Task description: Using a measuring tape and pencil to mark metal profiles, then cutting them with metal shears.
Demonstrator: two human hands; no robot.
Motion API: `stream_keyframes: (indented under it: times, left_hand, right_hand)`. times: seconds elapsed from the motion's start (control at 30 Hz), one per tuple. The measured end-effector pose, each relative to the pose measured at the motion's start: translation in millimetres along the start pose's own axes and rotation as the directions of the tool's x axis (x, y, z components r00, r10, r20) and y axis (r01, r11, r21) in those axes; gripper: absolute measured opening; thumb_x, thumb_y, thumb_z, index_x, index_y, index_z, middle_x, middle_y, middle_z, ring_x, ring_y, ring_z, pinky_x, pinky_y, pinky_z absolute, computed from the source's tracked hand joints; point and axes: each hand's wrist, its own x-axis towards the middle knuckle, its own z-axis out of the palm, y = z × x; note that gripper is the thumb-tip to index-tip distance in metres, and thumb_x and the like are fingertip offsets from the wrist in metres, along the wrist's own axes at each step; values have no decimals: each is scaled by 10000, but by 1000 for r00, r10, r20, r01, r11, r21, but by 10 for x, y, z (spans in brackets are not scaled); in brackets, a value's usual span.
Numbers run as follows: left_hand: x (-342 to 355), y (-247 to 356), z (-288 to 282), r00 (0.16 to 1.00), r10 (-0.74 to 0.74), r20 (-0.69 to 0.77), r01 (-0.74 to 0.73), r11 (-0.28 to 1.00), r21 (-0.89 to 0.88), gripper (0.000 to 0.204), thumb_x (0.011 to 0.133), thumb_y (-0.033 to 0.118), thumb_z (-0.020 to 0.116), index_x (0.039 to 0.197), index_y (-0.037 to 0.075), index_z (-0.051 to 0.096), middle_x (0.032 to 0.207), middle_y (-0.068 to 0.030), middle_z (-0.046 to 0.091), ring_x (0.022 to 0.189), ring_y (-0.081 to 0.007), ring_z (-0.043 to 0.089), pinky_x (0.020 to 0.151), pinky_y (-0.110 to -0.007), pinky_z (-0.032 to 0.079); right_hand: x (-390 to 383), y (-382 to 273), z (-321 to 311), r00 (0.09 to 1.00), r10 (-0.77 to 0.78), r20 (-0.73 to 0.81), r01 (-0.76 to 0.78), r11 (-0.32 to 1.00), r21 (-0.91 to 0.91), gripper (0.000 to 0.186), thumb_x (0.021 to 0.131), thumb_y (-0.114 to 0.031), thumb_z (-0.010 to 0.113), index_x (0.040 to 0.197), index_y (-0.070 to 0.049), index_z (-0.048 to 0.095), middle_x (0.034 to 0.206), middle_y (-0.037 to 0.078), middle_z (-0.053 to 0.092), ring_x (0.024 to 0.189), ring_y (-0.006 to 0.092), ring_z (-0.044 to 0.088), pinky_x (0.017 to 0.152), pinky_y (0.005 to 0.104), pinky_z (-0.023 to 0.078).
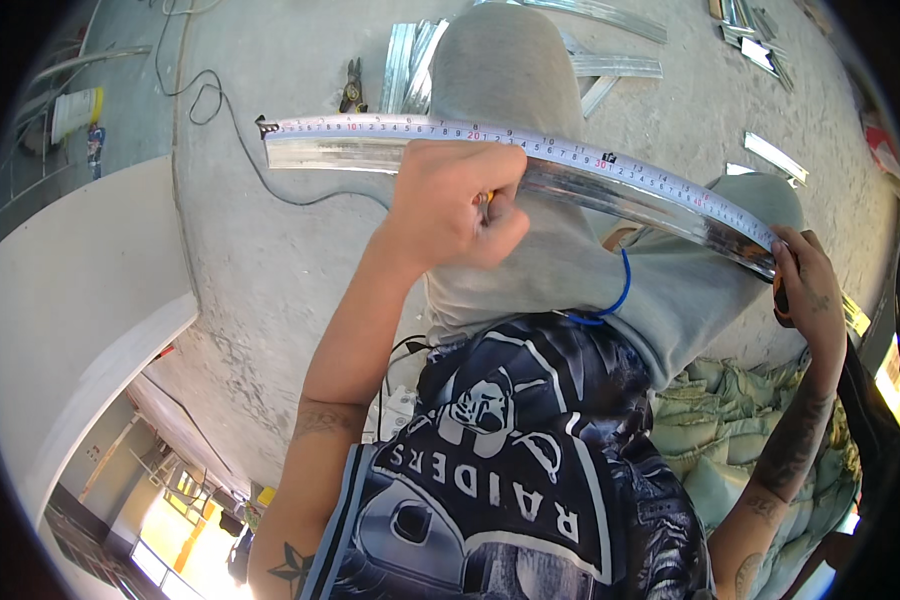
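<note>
A shiny metal channel (pixel 660 218) lies across my thighs, bowed by the lens. Along its far edge runs the extended blade of a tape measure (pixel 560 148), its end hook at the channel's left end. My left hand (pixel 460 200) is closed in a fist over the channel, against the blade. A small orange-yellow tip of a slim thing shows between its fingers; its kind is hidden. At the channel's right end, my right hand (pixel 810 285) grips the dark tape case, thumb by the blade. The fingers beneath are partly hidden.
Pliers-like snips (pixel 352 88) lie on the concrete floor beyond the channel. Metal offcuts (pixel 610 66) are scattered ahead and to the right. A black cable (pixel 270 185) winds across the left. A white panel (pixel 90 270) stands at left, green padded cloth (pixel 740 410) at right.
</note>
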Motion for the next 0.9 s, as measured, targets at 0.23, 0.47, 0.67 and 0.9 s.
stream_keyframes:
  times: [0.23, 0.47, 0.67, 0.9]
  left_hand:
    - [143, 172, -71, 960, 67, -273, -105, 986, -126, 101, 852, 0, 581, 934, -9, 639, 788, -120, 630, 696, -216, 572, 623, -313, 465]
    - [213, 54, 93, 979, -5, -204, 18, 998, 63, 144, 897, -27, 535, 994, -9, 640, 889, -151, 638, 783, -235, 598, 653, -320, 501]
    - [301, 81, 187, 970, -46, -239, 74, 991, 113, 170, 884, -11, 517, 1000, -12, 642, 890, -167, 639, 699, -220, 606, 575, -311, 506]
    - [357, 2, 202, 962, -104, -251, 146, 977, 155, 182, 881, 34, 521, 1012, 11, 645, 899, -173, 639, 647, -219, 583, 551, -305, 490]
  right_hand:
    - [370, 470, -578, 976, -13, 220, -48, 962, 270, 363, 1006, -337, 505, 922, -17, 654, 725, -1, 527, 705, 97, 494, 665, 277, 424]
    - [1582, 480, -489, 856, -267, 442, -47, 813, 580, 564, 879, -306, 677, 1320, -28, 461, 904, 50, 584, 841, 115, 568, 750, 239, 449]
    - [2846, 712, 326, 914, 1, 406, 21, 999, -50, 979, 717, -447, 795, 1460, -54, 294, 1088, 219, 665, 965, 325, 660, 830, 403, 515]
    - [3564, 1123, 1931, 930, 100, 353, -75, 994, -85, 1055, 706, -378, 812, 1473, 48, 227, 1185, 297, 635, 1112, 430, 627, 927, 477, 510]
